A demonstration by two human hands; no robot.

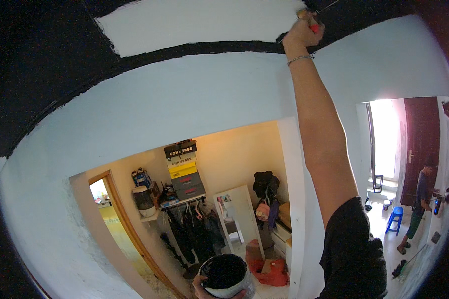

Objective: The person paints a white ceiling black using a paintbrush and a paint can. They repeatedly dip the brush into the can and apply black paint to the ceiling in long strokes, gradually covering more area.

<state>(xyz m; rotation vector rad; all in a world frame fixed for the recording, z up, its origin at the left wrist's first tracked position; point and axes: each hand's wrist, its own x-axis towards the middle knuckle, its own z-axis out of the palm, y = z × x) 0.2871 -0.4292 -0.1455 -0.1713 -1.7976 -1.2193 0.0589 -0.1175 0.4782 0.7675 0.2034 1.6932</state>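
High up at the ceiling, my right hand (300, 38) is closed round a paintbrush (314, 28); a bit of its red handle shows, and its bristle end is hard to make out against black paint. That end is at the right end of an unpainted white ceiling patch (199, 25), bordered by black paint (45, 65). Low in the middle, my left hand (199, 288) grips a pale tub (229, 290) from below and the side. Black paint (224, 271) shows inside the tub. Most of the left hand's fingers are hidden under it.
A pale blue wall (184, 94) runs below the ceiling. Through its opening are stacked shoe boxes (184, 172), hanging clothes (187, 229), a mirror (239, 219) and a red bag (272, 274). At right, another person (423, 194) stands near a blue stool (395, 219) and a dark red door (419, 149).
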